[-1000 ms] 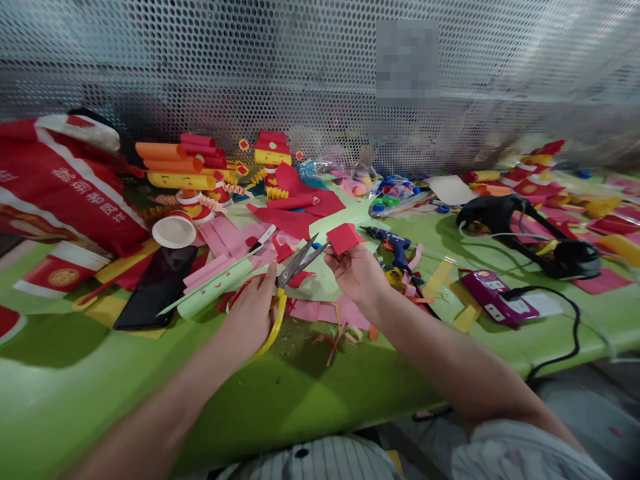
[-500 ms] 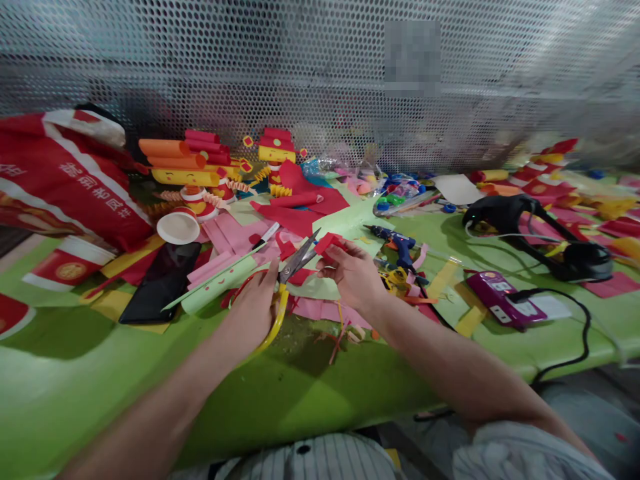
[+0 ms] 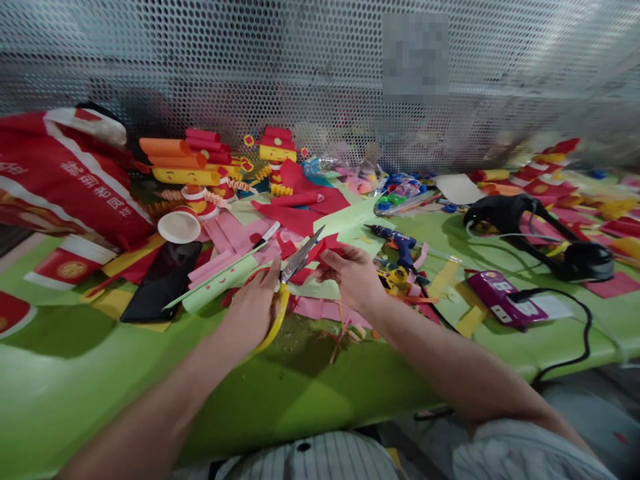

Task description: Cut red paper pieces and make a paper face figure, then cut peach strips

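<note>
Yellow-handled scissors (image 3: 281, 310) are gripped in my left hand (image 3: 256, 303), their blades pointing up and to the right. My right hand (image 3: 353, 277) pinches a small piece of red paper (image 3: 327, 248) close beside the blades. Whether the blades touch that piece I cannot make out. Pink paper (image 3: 313, 307) and thin paper scraps (image 3: 343, 337) lie below my hands. Behind them are red paper sheets (image 3: 300, 203) and a light green sheet (image 3: 350, 219). A rolled green paper (image 3: 220, 287) and a white marker (image 3: 267, 233) are left of the scissors.
On the left are a black phone (image 3: 163, 283), paper cups (image 3: 70, 262) and a red bag (image 3: 85, 180). Paper figures (image 3: 277, 150) stand behind. To the right lie a blue glue gun (image 3: 395, 240), a purple power strip (image 3: 500, 300) and black headphones (image 3: 525, 233). Perforated metal (image 3: 320, 67) closes the back.
The red paper in my right hand has turned a little and sits closer against the blades. The scissors have shifted slightly, with their blades nearer together.
</note>
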Demonstrator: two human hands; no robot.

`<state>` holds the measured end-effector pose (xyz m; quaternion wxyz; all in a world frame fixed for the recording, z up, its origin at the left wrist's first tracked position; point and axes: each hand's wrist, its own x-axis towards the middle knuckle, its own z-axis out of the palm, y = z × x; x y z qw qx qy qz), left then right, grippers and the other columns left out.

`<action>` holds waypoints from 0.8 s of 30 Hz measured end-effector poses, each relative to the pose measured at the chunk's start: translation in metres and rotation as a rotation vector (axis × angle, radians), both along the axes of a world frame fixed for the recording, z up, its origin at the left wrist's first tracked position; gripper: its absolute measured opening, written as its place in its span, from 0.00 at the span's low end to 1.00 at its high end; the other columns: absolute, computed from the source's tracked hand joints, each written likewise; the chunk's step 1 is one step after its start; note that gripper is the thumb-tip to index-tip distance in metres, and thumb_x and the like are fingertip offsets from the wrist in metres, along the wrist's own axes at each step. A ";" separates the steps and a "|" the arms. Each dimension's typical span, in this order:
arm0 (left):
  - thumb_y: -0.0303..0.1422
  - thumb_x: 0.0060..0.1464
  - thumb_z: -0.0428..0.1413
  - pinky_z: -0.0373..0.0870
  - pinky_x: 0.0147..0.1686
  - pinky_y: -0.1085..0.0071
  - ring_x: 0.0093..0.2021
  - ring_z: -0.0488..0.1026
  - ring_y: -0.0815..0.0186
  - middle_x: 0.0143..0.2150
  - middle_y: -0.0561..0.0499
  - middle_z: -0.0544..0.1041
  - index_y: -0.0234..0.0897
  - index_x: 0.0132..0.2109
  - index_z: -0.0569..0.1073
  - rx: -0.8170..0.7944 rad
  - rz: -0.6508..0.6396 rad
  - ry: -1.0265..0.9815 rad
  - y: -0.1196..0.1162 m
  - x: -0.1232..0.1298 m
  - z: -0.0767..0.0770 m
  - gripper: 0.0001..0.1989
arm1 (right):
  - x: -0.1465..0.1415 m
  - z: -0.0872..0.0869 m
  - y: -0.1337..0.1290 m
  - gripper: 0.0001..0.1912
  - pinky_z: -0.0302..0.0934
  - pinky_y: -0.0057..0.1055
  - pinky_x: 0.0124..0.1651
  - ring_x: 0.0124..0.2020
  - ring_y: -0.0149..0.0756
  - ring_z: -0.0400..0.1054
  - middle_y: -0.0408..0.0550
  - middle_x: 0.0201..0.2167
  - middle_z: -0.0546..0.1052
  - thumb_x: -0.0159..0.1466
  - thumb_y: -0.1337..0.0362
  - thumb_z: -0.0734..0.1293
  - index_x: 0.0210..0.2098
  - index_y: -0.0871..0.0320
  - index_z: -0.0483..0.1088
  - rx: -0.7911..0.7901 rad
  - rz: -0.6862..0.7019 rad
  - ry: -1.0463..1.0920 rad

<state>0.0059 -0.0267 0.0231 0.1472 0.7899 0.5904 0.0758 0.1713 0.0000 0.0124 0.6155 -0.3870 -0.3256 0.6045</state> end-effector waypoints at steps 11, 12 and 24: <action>0.24 0.50 0.41 0.69 0.40 0.60 0.38 0.74 0.56 0.45 0.37 0.75 0.30 0.62 0.57 0.041 -0.058 0.027 0.001 -0.005 -0.002 0.30 | 0.003 -0.002 0.001 0.12 0.61 0.25 0.17 0.13 0.26 0.64 0.38 0.14 0.71 0.40 0.57 0.75 0.18 0.57 0.72 0.057 -0.001 -0.070; 0.24 0.50 0.41 0.69 0.38 0.60 0.37 0.74 0.56 0.42 0.39 0.76 0.30 0.62 0.57 0.049 -0.061 0.024 0.001 -0.006 -0.002 0.30 | 0.004 -0.003 0.001 0.12 0.60 0.25 0.17 0.13 0.26 0.63 0.38 0.14 0.71 0.41 0.57 0.75 0.18 0.57 0.72 0.058 -0.001 -0.082; 0.25 0.53 0.41 0.68 0.40 0.64 0.39 0.72 0.59 0.39 0.43 0.76 0.31 0.58 0.63 0.114 -0.030 -0.073 0.000 -0.008 0.000 0.25 | 0.006 -0.008 0.008 0.06 0.54 0.24 0.17 0.13 0.21 0.56 0.35 0.14 0.71 0.40 0.65 0.73 0.18 0.56 0.72 -0.026 -0.055 -0.148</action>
